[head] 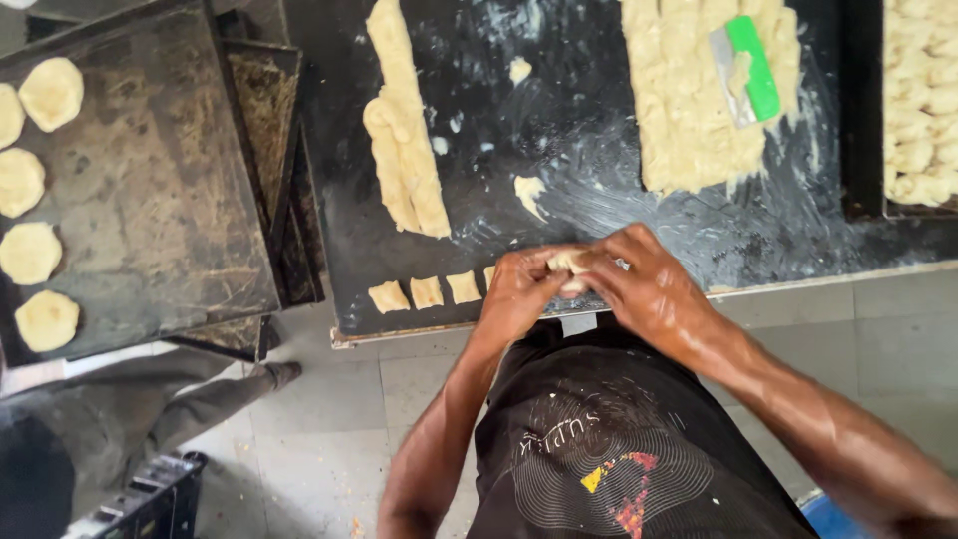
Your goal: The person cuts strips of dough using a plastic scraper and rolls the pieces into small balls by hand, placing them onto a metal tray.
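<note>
Both hands meet at the near edge of the dark, flour-smeared worktable (559, 150), the left hand (519, 289) and right hand (644, 284) with fingers curled tight around a soft, pale dough piece (571, 264). At nine o'clock from them lie small square dough cuts (426, 292). At one o'clock a green-handled scraper (748, 70) rests on a lumpy dough slab (689, 120), and at ten o'clock a worn metal tray (150, 180) carries flat round discs (30, 253).

Soft, even daylight is filling the scene, neither harsh nor dim; shadows are staying faint; a pale sheen is glaring off the greasy black worktop (599, 170) toward its middle and far right; the left hand (519, 289) and right hand (644, 284) are smearing with slight motion blur; straight edges are bowing gently near the corners; focus is holding reasonably elsewhere.
</note>
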